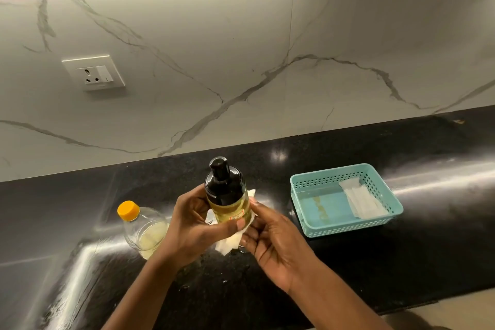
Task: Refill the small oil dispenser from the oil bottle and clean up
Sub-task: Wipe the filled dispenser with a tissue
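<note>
The small oil dispenser (227, 195) has a black pump cap and yellow oil inside; it is held upright above the counter. My left hand (192, 228) grips its lower body, thumb across the front. My right hand (270, 238) holds a white paper tissue (229, 242) against the dispenser's right side and underside. The oil bottle (143, 230), clear with an orange cap on, stands on the counter just left of my left wrist, with a little oil at its bottom.
A teal perforated basket (345, 225) sits on the black counter (401, 262) to the right, with a folded white tissue (360, 199) inside. A wall socket (93, 72) is on the marble backsplash. Small wet spots lie on the counter below my hands.
</note>
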The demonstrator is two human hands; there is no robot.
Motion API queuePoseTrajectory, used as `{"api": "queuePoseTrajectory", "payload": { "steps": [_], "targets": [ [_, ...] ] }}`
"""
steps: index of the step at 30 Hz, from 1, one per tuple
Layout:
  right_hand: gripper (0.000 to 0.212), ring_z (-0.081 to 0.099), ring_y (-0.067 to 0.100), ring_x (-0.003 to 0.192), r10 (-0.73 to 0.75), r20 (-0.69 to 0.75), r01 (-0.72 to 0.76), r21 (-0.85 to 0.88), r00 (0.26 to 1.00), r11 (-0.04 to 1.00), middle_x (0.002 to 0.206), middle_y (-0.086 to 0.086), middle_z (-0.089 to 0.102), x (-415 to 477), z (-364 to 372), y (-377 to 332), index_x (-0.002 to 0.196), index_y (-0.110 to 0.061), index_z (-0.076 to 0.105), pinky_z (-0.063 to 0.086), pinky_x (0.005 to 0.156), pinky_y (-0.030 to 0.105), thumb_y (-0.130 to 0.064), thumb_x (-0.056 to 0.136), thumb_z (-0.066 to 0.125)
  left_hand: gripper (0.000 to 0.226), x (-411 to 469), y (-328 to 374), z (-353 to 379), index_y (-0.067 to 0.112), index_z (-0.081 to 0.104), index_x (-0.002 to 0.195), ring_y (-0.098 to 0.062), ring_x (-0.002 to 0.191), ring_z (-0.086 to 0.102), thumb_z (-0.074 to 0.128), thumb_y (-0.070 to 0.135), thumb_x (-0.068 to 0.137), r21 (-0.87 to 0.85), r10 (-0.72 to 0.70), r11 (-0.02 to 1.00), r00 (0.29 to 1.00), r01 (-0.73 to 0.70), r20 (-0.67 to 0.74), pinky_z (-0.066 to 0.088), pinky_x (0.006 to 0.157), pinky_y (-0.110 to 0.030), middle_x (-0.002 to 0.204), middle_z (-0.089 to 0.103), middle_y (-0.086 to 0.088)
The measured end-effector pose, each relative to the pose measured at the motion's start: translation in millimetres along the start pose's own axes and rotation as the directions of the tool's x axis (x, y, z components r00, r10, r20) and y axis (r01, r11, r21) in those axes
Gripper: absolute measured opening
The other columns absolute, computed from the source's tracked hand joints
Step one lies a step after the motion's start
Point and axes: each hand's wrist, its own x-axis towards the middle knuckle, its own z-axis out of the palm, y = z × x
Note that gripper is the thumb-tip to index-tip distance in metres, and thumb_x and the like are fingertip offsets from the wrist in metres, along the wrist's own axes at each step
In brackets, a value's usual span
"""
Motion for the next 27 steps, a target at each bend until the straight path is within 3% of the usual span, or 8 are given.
{"api": "queuePoseTrajectory", "payload": {
  "steps": [4, 7, 11, 14, 17, 20, 24, 27],
  "targets": [
    [0.058, 0.077, 0.017, 0.082, 0.193, 0.181, -0.210, 0.079, 0.964, 0.974, 0.104, 0.013, 0.077, -3, 3, 2, 0.134, -0.002, 0.070, 0.065, 0.075, 0.032, -0.050, 0.104, 0.057, 0.054, -6, -5, 0, 0.027, 0.076, 0.124, -0.037, 0.112, 0.077, 0.094, 0.019, 0.074, 0.009, -0.030, 1.000, 0.999, 0.030, 0.019, 0.063, 0.093, -0.062, 0.118, 0.080, -0.014],
    [0.060, 0.076, 0.016, 0.083, 0.186, 0.197, -0.209, 0.105, 0.963, 0.972, 0.109, 0.015, 0.075, -1, 0, 1, 0.137, -0.001, 0.067, 0.063, 0.079, 0.031, -0.049, 0.103, 0.060, 0.057, -6, -6, -3, 0.028, 0.076, 0.126, -0.032, 0.117, 0.076, 0.095, 0.016, 0.073, 0.029, -0.042, 0.999, 0.998, 0.041, 0.039, 0.061, 0.101, -0.058, 0.122, 0.080, -0.010],
    [0.052, 0.063, 0.033, 0.127, 0.116, 0.145, -0.141, 0.182, 0.983, 0.973, 0.142, 0.026, 0.064, 3, -1, 4, 0.140, 0.001, 0.064, 0.049, 0.111, 0.040, -0.038, 0.107, 0.058, 0.082, -11, -1, 6, 0.026, 0.056, 0.153, -0.019, 0.138, 0.064, 0.088, -0.003, 0.084, 0.114, -0.046, 0.993, 0.993, 0.033, 0.111, 0.058, 0.107, -0.038, 0.148, 0.067, 0.006],
    [0.047, 0.057, 0.036, 0.140, 0.044, 0.087, -0.062, 0.228, 0.995, 0.972, 0.143, 0.026, 0.063, 8, 3, 5, 0.142, -0.001, 0.063, 0.037, 0.124, 0.048, -0.034, 0.110, 0.052, 0.095, -22, 6, 34, 0.025, 0.044, 0.160, 0.005, 0.140, 0.055, 0.089, -0.003, 0.081, 0.290, 0.048, 0.957, 0.993, -0.013, -0.112, 0.047, 0.108, -0.012, 0.148, 0.057, 0.035],
    [0.046, 0.065, 0.033, 0.131, 0.013, 0.049, -0.024, 0.229, 0.999, 0.973, 0.137, 0.023, 0.069, 9, 10, 10, 0.138, -0.004, 0.067, 0.047, 0.116, 0.044, -0.036, 0.111, 0.050, 0.077, -30, 12, 61, 0.033, 0.055, 0.141, 0.012, 0.116, 0.065, 0.094, 0.016, 0.078, 0.316, 0.070, 0.947, 0.922, 0.058, -0.380, 0.051, 0.086, -0.004, 0.125, 0.064, 0.040],
    [0.045, 0.071, 0.032, 0.120, -0.007, 0.016, 0.004, 0.203, 1.000, 0.979, 0.131, 0.024, 0.072, 7, 11, 20, 0.132, -0.003, 0.071, 0.057, 0.106, 0.040, -0.036, 0.111, 0.049, 0.066, -27, 11, 61, 0.038, 0.053, 0.128, 0.008, 0.103, 0.070, 0.093, 0.020, 0.080, 0.281, 0.055, 0.956, 0.890, 0.083, -0.453, 0.054, 0.076, -0.008, 0.116, 0.068, 0.034],
    [0.038, 0.074, 0.034, 0.117, -0.029, -0.054, 0.035, 0.110, 0.998, 0.993, 0.121, 0.025, 0.075, 5, 7, 22, 0.124, -0.001, 0.075, 0.063, 0.096, 0.040, -0.030, 0.109, 0.055, 0.057, -25, 10, 44, 0.031, 0.062, 0.130, -0.010, 0.102, 0.078, 0.089, 0.025, 0.080, 0.179, 0.042, 0.983, 0.930, 0.027, -0.366, 0.062, 0.081, -0.021, 0.114, 0.077, 0.016],
    [0.027, 0.071, 0.037, 0.121, -0.118, -0.123, 0.116, -0.019, 0.985, 0.993, 0.117, 0.021, 0.078, 5, 4, 17, 0.121, -0.005, 0.076, 0.057, 0.105, 0.050, -0.022, 0.105, 0.062, 0.052, -23, 8, 28, 0.021, 0.064, 0.133, -0.025, 0.107, 0.078, 0.090, 0.023, 0.088, 0.090, 0.047, 0.996, 0.962, -0.023, -0.268, 0.066, 0.086, -0.038, 0.118, 0.077, 0.000]
  ]
}}
